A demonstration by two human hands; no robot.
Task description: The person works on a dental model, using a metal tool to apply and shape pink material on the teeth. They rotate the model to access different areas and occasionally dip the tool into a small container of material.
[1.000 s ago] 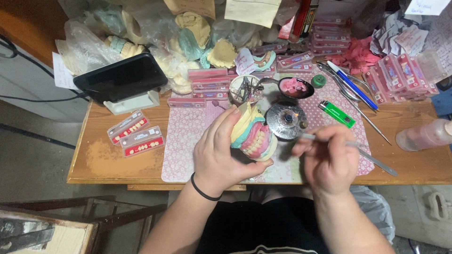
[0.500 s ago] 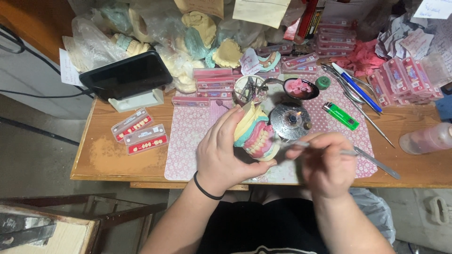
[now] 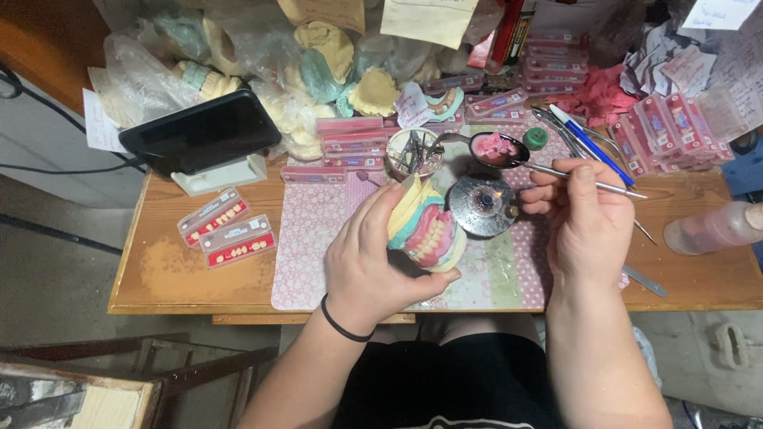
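Denture model [image 3: 425,230] between left fingers [image 3: 381,208] (upright)

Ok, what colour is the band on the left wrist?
Black: a thin band around the wrist below the left hand, shown best in the head view.

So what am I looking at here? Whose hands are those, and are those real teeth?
No machine here, just a person. The camera sits on their head and looks down, so you see their own two hands. The left hand holds a model of a mouth, with pink gums and rows of teeth, so it looks made rather than real. The right hand holds a thin metal tool whose spoon-like end carries something pink. On the wooden table lie a patterned mat, a round metal burner, a phone on a stand and small cards of spare teeth.
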